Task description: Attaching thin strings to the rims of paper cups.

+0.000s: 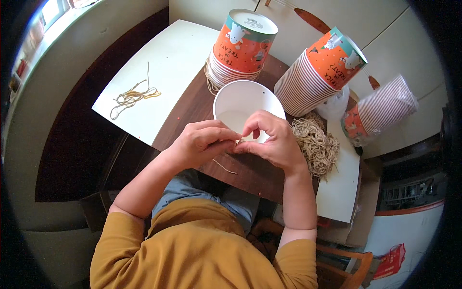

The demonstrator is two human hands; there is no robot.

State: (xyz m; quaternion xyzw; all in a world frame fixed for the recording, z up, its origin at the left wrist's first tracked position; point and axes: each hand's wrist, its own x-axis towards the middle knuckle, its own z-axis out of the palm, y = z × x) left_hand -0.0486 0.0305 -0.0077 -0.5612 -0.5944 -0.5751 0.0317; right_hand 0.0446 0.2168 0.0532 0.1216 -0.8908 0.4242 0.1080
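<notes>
A white paper bucket [233,101] stands mouth up on the brown tabletop, a small hole showing near its far rim. At its near rim, my left hand [201,142] and my right hand [274,142] meet with thumbs and fingers pinched together. Between the fingertips is a short bit of beige cord [239,141], mostly hidden. Under my left hand, a loose cord end [224,167] shows against the table; its link to the pinched piece is covered by the fingers.
Upside-down stacks of orange and striped buckets [245,48] [317,72] stand behind. At right are a cord heap [317,147] and a plastic-wrapped bucket stack [380,113]. Several loose cords [132,98] lie on the white board [178,53] at left. A wooden chair [356,269] stands at lower right.
</notes>
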